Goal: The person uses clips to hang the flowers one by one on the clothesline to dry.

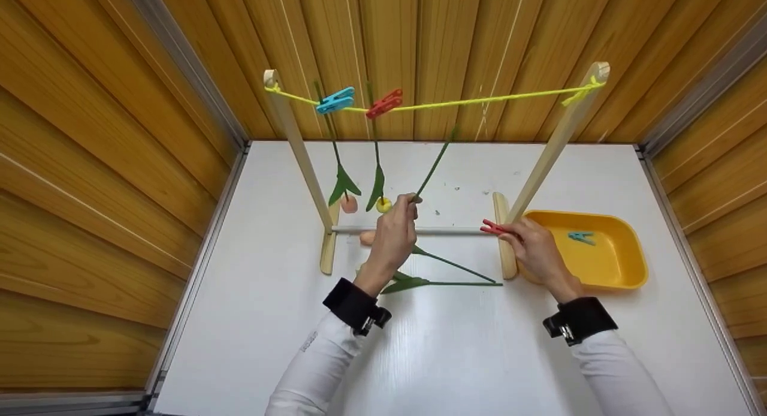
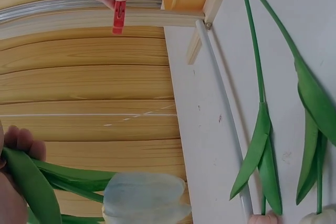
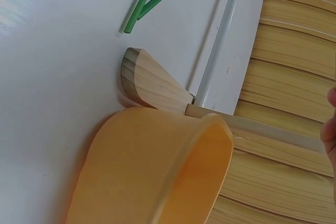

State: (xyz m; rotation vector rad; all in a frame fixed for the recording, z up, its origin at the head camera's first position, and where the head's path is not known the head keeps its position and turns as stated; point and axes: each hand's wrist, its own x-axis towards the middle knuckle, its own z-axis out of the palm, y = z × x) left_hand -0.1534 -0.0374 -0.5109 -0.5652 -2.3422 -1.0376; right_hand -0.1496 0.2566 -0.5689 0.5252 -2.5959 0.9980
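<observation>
My left hand (image 1: 395, 227) grips an artificial tulip by its green stem (image 1: 436, 164), whose bare end points up towards the yellow line. In the left wrist view that tulip's pale white bloom (image 2: 144, 198) hangs beyond the fingers. My right hand (image 1: 536, 251) pinches a red clothespin (image 1: 492, 226) in front of the frame's right post. Two tulips dangle head-down from the yellow line (image 1: 479, 102), one under a blue clothespin (image 1: 335, 100), the other under a red clothespin (image 1: 384, 103). Only fingertips of the right hand (image 3: 329, 129) show in the right wrist view.
Two more tulips (image 1: 458, 283) lie on the white table (image 1: 455, 350) below my left hand. A yellow basin (image 1: 629, 248) stands at the right with a blue-green clothespin (image 1: 581, 237) inside. The wooden frame's posts (image 1: 542, 158) are joined low down by a grey bar (image 1: 449, 231).
</observation>
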